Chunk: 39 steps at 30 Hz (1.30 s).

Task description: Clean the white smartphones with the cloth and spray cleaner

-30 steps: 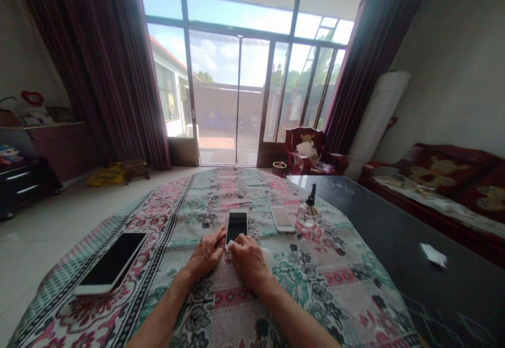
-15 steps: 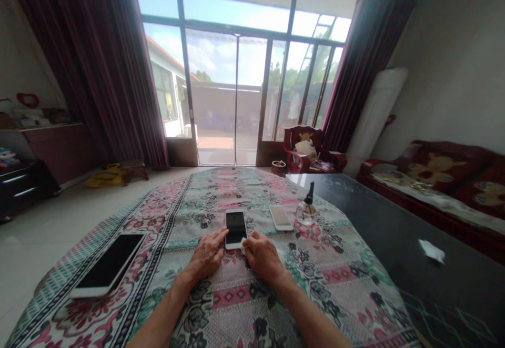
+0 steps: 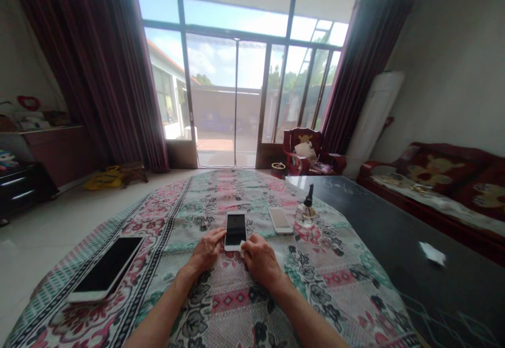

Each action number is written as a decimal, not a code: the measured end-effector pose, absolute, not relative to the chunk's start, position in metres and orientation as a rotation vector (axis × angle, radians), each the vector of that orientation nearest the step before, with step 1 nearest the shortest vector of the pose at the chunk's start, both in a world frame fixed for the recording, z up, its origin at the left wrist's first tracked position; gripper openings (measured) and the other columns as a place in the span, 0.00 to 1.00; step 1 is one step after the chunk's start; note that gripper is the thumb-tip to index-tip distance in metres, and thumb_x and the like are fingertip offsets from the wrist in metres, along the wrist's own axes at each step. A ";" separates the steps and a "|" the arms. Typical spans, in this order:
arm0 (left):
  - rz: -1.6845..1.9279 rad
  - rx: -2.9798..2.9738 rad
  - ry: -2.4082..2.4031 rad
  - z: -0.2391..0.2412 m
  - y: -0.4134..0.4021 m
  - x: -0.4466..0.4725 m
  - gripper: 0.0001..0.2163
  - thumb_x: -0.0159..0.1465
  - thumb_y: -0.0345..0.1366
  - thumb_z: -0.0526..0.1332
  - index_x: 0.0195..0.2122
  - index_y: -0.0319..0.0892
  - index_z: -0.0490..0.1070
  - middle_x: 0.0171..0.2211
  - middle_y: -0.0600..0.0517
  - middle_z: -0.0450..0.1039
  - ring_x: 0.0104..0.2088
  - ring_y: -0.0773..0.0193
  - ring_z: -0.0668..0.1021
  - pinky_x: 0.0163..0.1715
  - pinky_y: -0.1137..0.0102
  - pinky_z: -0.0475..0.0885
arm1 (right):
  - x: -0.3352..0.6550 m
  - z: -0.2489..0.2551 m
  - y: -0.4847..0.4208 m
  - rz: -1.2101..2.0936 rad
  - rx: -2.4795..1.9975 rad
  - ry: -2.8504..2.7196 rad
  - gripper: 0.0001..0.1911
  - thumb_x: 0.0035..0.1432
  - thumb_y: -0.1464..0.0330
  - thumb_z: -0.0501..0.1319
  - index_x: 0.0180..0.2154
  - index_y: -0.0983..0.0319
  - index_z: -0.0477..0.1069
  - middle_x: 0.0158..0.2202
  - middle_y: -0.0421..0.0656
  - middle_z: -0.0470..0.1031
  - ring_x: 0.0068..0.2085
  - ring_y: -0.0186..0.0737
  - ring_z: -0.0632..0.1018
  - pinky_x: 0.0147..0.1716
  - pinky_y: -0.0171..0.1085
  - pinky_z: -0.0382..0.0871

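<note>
A white phone point(image 3: 235, 228) with a dark screen lies face up on the flowered tablecloth point(image 3: 221, 306) in front of me. My left hand point(image 3: 205, 253) rests on the cloth at the phone's near left corner, fingers curled against its edge. My right hand point(image 3: 260, 259) sits at the near right corner, fingers bent and pinched on a small white wipe point(image 3: 241, 250) under the phone's bottom edge. Both forearms reach in from below.
A large tablet point(image 3: 104, 270) lies at the left of the cloth. A second white phone point(image 3: 280, 219) lies face down beside a small glass spray bottle point(image 3: 306, 211). The dark tabletop point(image 3: 414, 285) at right bears a white scrap point(image 3: 432, 253). A sofa stands at far right.
My right hand has slid from the phone's bottom edge to its near right corner. The left hand has stayed at the left corner. The view has shifted slightly.
</note>
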State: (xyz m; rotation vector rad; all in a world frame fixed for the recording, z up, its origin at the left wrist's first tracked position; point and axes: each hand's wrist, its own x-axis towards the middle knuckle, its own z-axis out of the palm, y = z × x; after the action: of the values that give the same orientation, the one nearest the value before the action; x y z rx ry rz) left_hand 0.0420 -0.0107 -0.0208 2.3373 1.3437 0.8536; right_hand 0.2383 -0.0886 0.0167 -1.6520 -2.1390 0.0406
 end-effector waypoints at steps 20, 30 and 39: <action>0.744 2.483 1.290 -0.020 0.014 0.039 0.17 0.65 0.33 0.52 0.53 0.50 0.73 0.56 0.52 0.71 0.53 0.60 0.72 0.57 0.65 0.62 | 0.206 0.012 -0.074 -0.019 -1.511 -2.310 0.07 0.61 0.70 0.57 0.35 0.58 0.74 0.40 0.42 0.71 0.41 0.38 0.69 0.41 0.35 0.61; 0.669 2.491 1.332 -0.020 0.013 0.039 0.21 0.61 0.26 0.53 0.54 0.48 0.72 0.58 0.50 0.69 0.54 0.58 0.71 0.58 0.63 0.61 | 0.205 0.008 -0.072 0.000 -1.502 -2.251 0.08 0.59 0.72 0.58 0.38 0.57 0.74 0.41 0.42 0.71 0.43 0.39 0.69 0.44 0.36 0.61; 0.652 2.465 1.388 -0.021 0.011 0.041 0.22 0.61 0.26 0.51 0.54 0.47 0.72 0.58 0.50 0.68 0.57 0.56 0.69 0.58 0.62 0.60 | 0.246 0.030 -0.077 0.142 -1.751 -2.150 0.12 0.55 0.76 0.56 0.36 0.59 0.76 0.38 0.44 0.73 0.39 0.37 0.74 0.39 0.33 0.62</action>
State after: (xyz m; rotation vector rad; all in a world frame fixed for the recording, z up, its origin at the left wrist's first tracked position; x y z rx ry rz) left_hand 0.0412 0.0109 -0.0209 2.4648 1.3879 0.6521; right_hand 0.2456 -0.0771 0.0303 -1.7507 -2.1499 0.1416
